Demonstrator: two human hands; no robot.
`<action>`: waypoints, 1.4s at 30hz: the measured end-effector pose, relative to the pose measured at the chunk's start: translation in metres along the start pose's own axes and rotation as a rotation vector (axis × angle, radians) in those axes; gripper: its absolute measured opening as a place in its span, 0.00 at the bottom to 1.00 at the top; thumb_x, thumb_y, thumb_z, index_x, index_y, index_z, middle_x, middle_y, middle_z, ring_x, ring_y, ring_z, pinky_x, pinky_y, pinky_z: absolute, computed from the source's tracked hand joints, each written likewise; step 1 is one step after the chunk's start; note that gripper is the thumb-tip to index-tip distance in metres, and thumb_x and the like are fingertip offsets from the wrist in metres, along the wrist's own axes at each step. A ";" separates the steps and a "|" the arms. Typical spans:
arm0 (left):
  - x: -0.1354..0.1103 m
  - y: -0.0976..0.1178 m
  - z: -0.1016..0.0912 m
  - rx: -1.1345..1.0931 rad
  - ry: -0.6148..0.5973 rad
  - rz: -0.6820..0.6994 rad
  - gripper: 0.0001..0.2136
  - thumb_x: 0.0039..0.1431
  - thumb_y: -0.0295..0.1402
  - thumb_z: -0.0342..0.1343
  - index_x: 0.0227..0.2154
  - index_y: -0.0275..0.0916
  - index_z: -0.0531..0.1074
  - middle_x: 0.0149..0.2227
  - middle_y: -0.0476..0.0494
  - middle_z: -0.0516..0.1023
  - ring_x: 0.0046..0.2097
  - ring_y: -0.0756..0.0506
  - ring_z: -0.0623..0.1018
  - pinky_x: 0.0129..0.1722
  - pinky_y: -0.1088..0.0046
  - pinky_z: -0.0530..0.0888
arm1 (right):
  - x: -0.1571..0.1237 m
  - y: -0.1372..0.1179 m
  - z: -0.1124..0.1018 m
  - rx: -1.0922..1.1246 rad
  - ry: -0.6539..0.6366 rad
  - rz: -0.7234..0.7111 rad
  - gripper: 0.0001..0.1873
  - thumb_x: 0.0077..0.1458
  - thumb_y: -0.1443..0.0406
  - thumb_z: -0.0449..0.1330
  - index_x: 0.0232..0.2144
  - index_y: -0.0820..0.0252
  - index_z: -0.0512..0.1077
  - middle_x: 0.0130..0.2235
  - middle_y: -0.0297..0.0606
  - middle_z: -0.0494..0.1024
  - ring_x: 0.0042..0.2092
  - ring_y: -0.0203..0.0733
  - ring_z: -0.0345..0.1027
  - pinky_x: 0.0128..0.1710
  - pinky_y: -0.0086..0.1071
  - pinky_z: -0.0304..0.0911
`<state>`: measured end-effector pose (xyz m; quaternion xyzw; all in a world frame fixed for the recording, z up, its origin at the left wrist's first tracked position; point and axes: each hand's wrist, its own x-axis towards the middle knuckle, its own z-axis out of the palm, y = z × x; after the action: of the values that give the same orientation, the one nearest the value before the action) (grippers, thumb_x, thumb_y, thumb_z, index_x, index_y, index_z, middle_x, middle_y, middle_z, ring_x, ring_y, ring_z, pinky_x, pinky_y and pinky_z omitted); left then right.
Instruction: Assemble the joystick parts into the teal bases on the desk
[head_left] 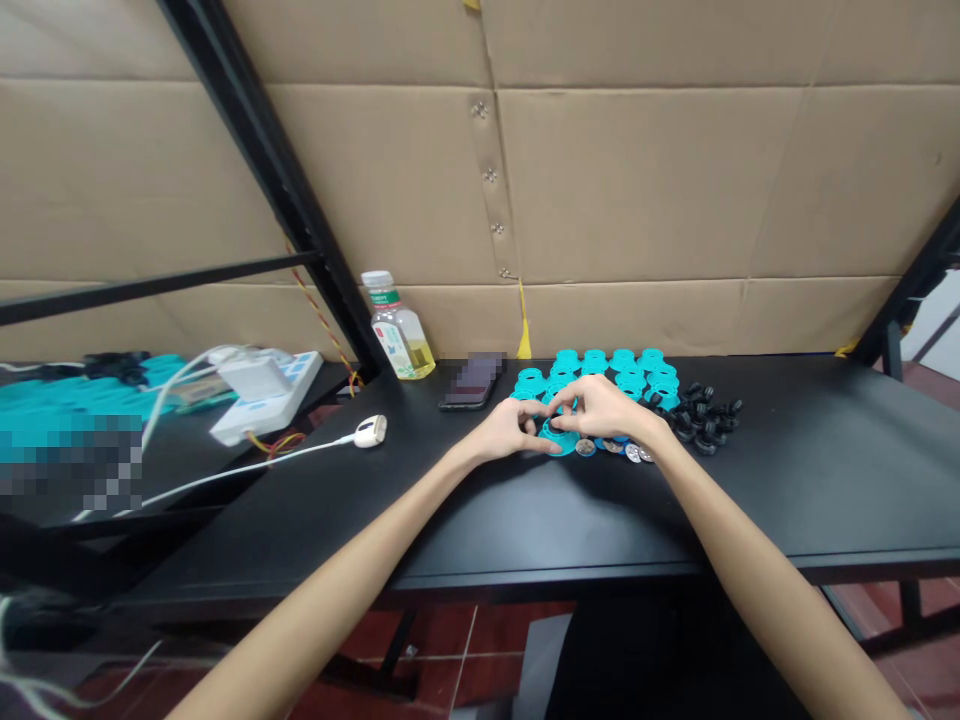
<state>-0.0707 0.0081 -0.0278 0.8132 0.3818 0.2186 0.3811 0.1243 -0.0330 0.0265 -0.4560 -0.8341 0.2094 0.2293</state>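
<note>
My left hand (511, 430) rests at the near left of the teal parts, thumb and fingers closed about the rim of a teal ring-shaped part (559, 443). Bent over the same ring from the right is my right hand (596, 404), its fingertips drawn together at a small dark piece in the ring's middle. What exactly those fingertips grip is partly hidden. Behind both hands stand rows of similar teal ring parts (594, 360). Several small round silvery discs (586, 447) lie just right of the held ring. Black knob-like parts (705, 420) are heaped beside my right wrist.
A phone (472, 382) and a bottle of yellow liquid (401, 335) stand at the back left of the black table (810, 460). A white cable with a plug (370, 431) crosses the left side. Further left is a power strip (266, 400). Cardboard (637, 190) walls the back.
</note>
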 end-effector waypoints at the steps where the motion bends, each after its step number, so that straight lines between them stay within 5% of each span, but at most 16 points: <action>1: 0.000 0.000 0.000 -0.002 0.001 0.001 0.25 0.38 0.45 0.68 0.38 0.34 0.75 0.19 0.57 0.58 0.22 0.53 0.58 0.24 0.77 0.57 | 0.000 -0.001 0.000 0.001 -0.001 0.001 0.10 0.49 0.68 0.61 0.35 0.60 0.79 0.28 0.32 0.76 0.26 0.30 0.60 0.28 0.26 0.51; 7: 0.000 0.003 0.001 -0.047 0.012 0.015 0.21 0.37 0.43 0.69 0.31 0.34 0.73 0.19 0.57 0.58 0.23 0.53 0.59 0.23 0.78 0.57 | 0.006 -0.006 0.009 -0.200 0.059 0.004 0.09 0.53 0.64 0.58 0.31 0.63 0.76 0.29 0.38 0.77 0.30 0.35 0.64 0.27 0.27 0.49; 13: 0.000 0.000 0.002 -0.078 0.033 0.064 0.18 0.37 0.42 0.69 0.25 0.34 0.70 0.19 0.57 0.58 0.23 0.54 0.58 0.23 0.78 0.57 | 0.012 -0.005 0.028 -0.495 0.149 0.054 0.17 0.60 0.61 0.48 0.39 0.60 0.74 0.37 0.44 0.79 0.36 0.43 0.70 0.30 0.29 0.52; 20: 0.003 -0.003 0.001 -0.025 0.008 0.079 0.21 0.39 0.42 0.68 0.35 0.33 0.77 0.19 0.57 0.59 0.23 0.54 0.58 0.23 0.78 0.57 | 0.014 0.002 0.028 -0.557 0.160 0.192 0.23 0.61 0.56 0.47 0.33 0.63 0.78 0.34 0.50 0.80 0.38 0.49 0.73 0.33 0.32 0.58; 28: 0.001 -0.002 0.000 0.031 0.018 0.043 0.25 0.39 0.43 0.68 0.40 0.34 0.78 0.15 0.59 0.56 0.21 0.54 0.55 0.22 0.78 0.54 | 0.007 0.000 0.019 -0.513 0.124 0.195 0.31 0.62 0.47 0.45 0.29 0.63 0.78 0.29 0.48 0.78 0.36 0.48 0.72 0.32 0.32 0.57; 35: 0.001 -0.001 0.001 0.021 0.030 0.018 0.26 0.38 0.44 0.68 0.40 0.32 0.77 0.17 0.58 0.56 0.22 0.54 0.55 0.23 0.77 0.54 | -0.003 0.003 0.002 -0.283 0.083 0.017 0.14 0.53 0.59 0.58 0.42 0.54 0.75 0.32 0.34 0.79 0.34 0.39 0.69 0.29 0.28 0.51; 38: 0.001 0.001 0.002 0.022 0.036 0.008 0.27 0.38 0.44 0.68 0.41 0.32 0.77 0.18 0.57 0.58 0.23 0.53 0.57 0.23 0.77 0.55 | -0.002 0.005 0.000 -0.241 0.047 0.008 0.11 0.51 0.65 0.59 0.38 0.56 0.77 0.32 0.34 0.78 0.33 0.37 0.68 0.29 0.28 0.51; 42: 0.000 0.002 0.002 0.027 0.036 -0.008 0.28 0.37 0.44 0.68 0.41 0.32 0.77 0.18 0.56 0.59 0.23 0.53 0.58 0.23 0.77 0.56 | 0.001 0.009 0.001 -0.232 0.069 -0.015 0.09 0.50 0.61 0.63 0.30 0.62 0.78 0.27 0.36 0.77 0.30 0.35 0.66 0.29 0.28 0.51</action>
<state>-0.0687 0.0070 -0.0273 0.8126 0.3948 0.2263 0.3641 0.1292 -0.0273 0.0209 -0.4800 -0.8477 0.0939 0.2053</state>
